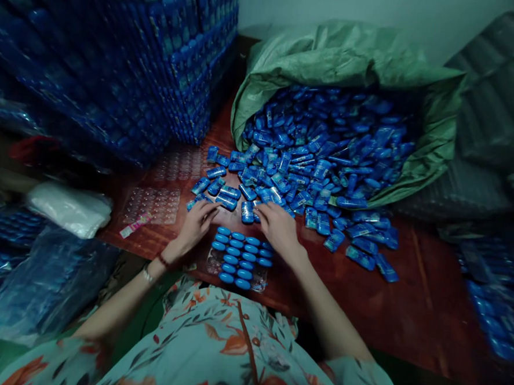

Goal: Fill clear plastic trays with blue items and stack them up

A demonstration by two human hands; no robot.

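Both hands at the near edge of the blue pack pile (pixel 311 161) just beyond the tray (pixel 241 258): left hand (pixel 196 223) fingers curled onto a pack (pixel 227 201), right hand (pixel 276 227) spread flat on packs, grip unclear.

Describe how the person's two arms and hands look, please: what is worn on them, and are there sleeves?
Both forearms are bare, with no gloves. The left hand has two bands at its wrist: a thin dark red one and, behind it, a pale metallic-looking bracelet. The right hand and its wrist carry nothing visible. The garment is pale blue-grey with orange flowers and dark leaves; its short sleeves end above the elbows.
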